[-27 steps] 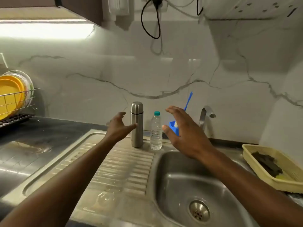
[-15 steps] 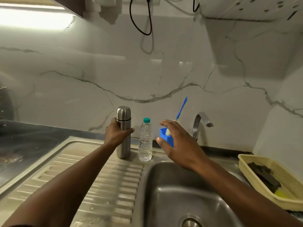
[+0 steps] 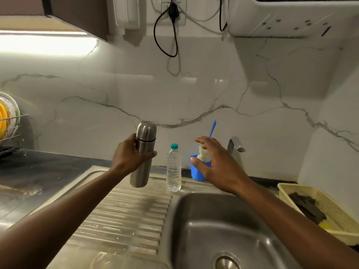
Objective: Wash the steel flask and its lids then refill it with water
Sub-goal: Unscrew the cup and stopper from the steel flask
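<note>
A white marble-look wall (image 3: 136,90) with grey veins runs behind a dark counter (image 3: 38,171) and turns a corner at the right. A strip light (image 3: 44,43) glows under a dark brown wall cabinet (image 3: 77,14) at the upper left, brightening the wall beneath it. A black cable (image 3: 165,41) loops down from a wall socket (image 3: 172,18), beside a white wall-mounted appliance (image 3: 291,16).

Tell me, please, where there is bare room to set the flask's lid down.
Free: the ribbed drainboard between the sink basin and the dark counter, and that counter up to the dish rack. Crowded: the back ledge: water bottle, blue cup, tap.
</note>
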A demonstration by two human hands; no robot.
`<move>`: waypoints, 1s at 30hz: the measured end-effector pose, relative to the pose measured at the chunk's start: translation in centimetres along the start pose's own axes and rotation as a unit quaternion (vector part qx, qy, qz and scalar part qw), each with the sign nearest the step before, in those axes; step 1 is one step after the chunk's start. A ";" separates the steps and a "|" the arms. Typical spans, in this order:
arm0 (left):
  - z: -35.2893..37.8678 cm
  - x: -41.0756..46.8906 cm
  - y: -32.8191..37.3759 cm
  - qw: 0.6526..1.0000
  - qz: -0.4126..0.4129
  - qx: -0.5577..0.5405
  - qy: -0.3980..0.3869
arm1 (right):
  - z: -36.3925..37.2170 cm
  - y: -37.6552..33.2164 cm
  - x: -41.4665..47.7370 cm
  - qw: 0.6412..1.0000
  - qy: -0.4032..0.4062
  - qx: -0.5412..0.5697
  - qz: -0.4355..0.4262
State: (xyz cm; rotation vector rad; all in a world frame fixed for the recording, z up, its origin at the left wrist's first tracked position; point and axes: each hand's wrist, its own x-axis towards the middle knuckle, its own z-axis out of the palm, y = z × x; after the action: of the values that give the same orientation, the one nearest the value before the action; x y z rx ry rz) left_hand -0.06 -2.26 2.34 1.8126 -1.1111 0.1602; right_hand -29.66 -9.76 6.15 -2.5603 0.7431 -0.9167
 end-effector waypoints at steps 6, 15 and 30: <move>-5.0 -6.0 5.6 0.995 0.081 0.054 -0.003 | -2.1 -4.5 -0.4 0.997 0.013 0.061 -0.035; -7.7 -14.4 10.6 0.990 0.107 0.093 0.017 | -4.1 -10.9 -2.4 0.995 -0.052 0.071 -0.041; -6.5 -16.9 10.1 0.990 0.079 0.042 -0.110 | -5.2 -10.7 -3.7 0.965 -0.183 -0.073 -0.172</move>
State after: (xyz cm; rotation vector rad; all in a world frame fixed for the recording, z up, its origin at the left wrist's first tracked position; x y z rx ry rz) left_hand -15.05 12.05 3.29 1.8489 -1.4254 0.1030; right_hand -31.64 0.40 13.09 -2.9286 0.2709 -0.4629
